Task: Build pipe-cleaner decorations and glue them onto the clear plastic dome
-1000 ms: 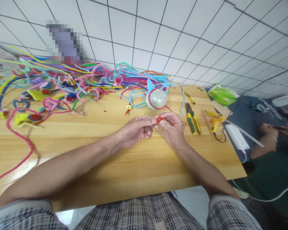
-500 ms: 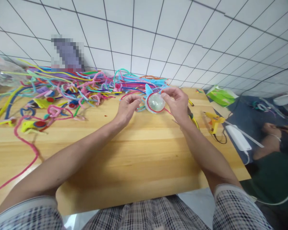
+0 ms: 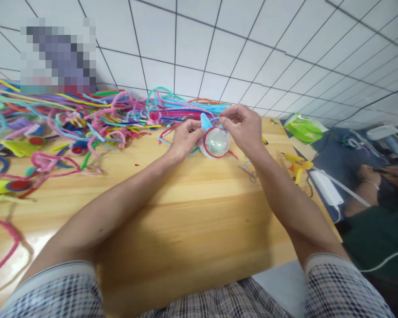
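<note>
Between my hands is a clear round dome (image 3: pixel 216 142) with a red rim and light-blue fuzzy edging. A pointed light-blue ear (image 3: pixel 205 121) of pipe cleaner stands up at its upper left. My left hand (image 3: pixel 187 140) is closed, its thumb and fingertips pinching the dome piece's left edge by the ear. Above the dome's upper right, my right hand (image 3: pixel 243 128) is closed in a pinch on a thin blue pipe cleaner, mostly covered by the fingers. Small scissors (image 3: pixel 251 173) lie beneath my right wrist.
A tangle of coloured pipe cleaners (image 3: pixel 99 117) spreads along the tiled wall. Yellow fuzzy pieces with red discs (image 3: pixel 18 185) lie at left. At right are a yellow glue gun (image 3: pixel 297 165), a white power strip (image 3: pixel 325 187), a green packet (image 3: pixel 304 128) and another person's arm (image 3: pixel 368 190).
My left hand has moved right, from beside the dome piece to its edge near the ear. My right hand stays at the upper right. The view has shifted, showing the scissors more clearly.
</note>
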Demonstrator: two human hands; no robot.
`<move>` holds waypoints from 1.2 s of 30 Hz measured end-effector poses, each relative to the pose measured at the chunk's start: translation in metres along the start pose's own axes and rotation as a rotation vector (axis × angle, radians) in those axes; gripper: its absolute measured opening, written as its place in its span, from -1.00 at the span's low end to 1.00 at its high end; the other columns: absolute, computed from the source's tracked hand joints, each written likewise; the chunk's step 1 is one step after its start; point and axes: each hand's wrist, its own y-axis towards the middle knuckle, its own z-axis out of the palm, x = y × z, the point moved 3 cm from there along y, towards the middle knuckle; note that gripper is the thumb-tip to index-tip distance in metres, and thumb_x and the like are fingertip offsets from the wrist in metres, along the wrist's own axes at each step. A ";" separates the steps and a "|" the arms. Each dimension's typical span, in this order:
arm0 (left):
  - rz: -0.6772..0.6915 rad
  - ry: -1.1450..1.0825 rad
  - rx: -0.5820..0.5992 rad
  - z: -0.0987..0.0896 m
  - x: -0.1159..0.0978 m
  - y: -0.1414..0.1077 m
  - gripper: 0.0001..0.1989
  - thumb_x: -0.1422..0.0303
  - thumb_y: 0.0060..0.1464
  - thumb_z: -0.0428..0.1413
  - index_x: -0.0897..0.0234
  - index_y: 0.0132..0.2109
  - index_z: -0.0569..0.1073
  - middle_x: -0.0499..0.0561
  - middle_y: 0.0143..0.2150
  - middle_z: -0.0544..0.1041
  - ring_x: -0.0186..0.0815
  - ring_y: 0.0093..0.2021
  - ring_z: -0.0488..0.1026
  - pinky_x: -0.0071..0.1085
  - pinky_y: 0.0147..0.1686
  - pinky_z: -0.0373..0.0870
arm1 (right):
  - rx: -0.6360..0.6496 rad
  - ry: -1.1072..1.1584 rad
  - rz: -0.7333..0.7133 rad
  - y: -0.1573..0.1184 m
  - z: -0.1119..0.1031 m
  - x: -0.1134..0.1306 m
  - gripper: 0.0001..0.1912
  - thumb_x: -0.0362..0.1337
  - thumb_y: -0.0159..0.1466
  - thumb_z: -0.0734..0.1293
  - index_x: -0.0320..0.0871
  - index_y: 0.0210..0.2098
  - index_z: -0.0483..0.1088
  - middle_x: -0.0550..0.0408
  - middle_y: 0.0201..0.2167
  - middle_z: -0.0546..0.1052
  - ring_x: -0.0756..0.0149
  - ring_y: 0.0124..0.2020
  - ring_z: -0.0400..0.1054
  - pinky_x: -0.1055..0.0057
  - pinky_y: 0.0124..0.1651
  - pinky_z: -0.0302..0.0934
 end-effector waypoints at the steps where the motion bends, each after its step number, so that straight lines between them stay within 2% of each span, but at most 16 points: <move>1: 0.004 -0.014 0.011 0.001 0.000 -0.001 -0.87 0.52 0.13 0.33 0.27 -0.22 0.54 -0.10 -0.44 0.56 -0.38 -0.48 0.44 -0.45 -0.39 0.39 | 0.006 -0.024 -0.008 -0.002 0.003 0.002 -0.72 0.03 0.36 0.56 -0.04 -0.22 0.60 0.13 -0.27 0.71 0.25 -0.25 0.58 0.26 -0.08 0.51; 4: 0.009 -0.036 0.019 0.004 0.003 -0.002 -0.89 0.53 0.15 0.33 0.28 -0.23 0.57 -0.10 -0.41 0.59 -0.39 -0.47 0.45 -0.44 -0.38 0.40 | 0.031 -0.087 -0.034 -0.009 0.012 0.007 -0.79 -0.04 0.39 0.53 -0.04 -0.21 0.61 0.13 -0.24 0.73 0.22 -0.22 0.59 0.23 -0.02 0.52; 8: 0.013 -0.039 0.015 0.006 0.005 -0.002 -0.88 0.54 0.21 0.31 0.28 -0.29 0.56 -0.13 -0.46 0.53 -0.42 -0.51 0.37 -0.43 -0.39 0.34 | 0.051 -0.193 -0.070 -0.015 0.021 0.010 -0.87 -0.13 0.43 0.47 -0.02 -0.18 0.63 0.10 -0.19 0.75 0.15 -0.16 0.61 0.17 0.06 0.50; 18: 0.015 -0.030 0.031 0.010 0.002 -0.006 -0.85 0.60 0.23 0.24 0.28 -0.27 0.57 -0.15 -0.46 0.52 -0.42 -0.51 0.37 -0.46 -0.41 0.32 | 0.085 -0.431 -0.134 -0.020 0.026 0.003 -0.93 -0.20 0.44 0.44 0.00 -0.15 0.61 0.01 -0.12 0.76 0.00 -0.02 0.60 0.05 0.18 0.40; 23: 0.017 -0.025 0.023 0.010 0.003 -0.006 -0.85 0.60 0.21 0.25 0.28 -0.28 0.58 -0.15 -0.46 0.51 -0.44 -0.49 0.37 -0.47 -0.40 0.31 | 0.103 -0.455 -0.149 -0.021 0.029 0.004 -0.92 -0.22 0.45 0.43 -0.01 -0.12 0.61 -0.04 -0.09 0.75 -0.04 0.00 0.58 0.02 0.19 0.39; 28: 0.063 -0.015 0.031 0.010 0.006 -0.004 -0.87 0.58 0.21 0.27 0.28 -0.28 0.58 -0.13 -0.43 0.53 -0.45 -0.48 0.37 -0.48 -0.41 0.31 | 0.078 -0.518 -0.175 -0.022 0.033 0.004 -0.90 -0.24 0.45 0.43 -0.03 -0.12 0.63 -0.04 -0.11 0.76 -0.05 0.01 0.59 0.03 0.18 0.39; 36: 0.138 0.013 0.050 0.009 0.013 0.000 -0.89 0.54 0.20 0.25 0.27 -0.29 0.56 -0.15 -0.45 0.50 -0.45 -0.51 0.32 -0.49 -0.44 0.29 | 0.121 -0.605 -0.150 -0.024 0.034 0.010 -0.84 -0.28 0.50 0.38 -0.08 -0.05 0.65 -0.07 -0.06 0.76 -0.05 0.06 0.60 0.04 0.19 0.38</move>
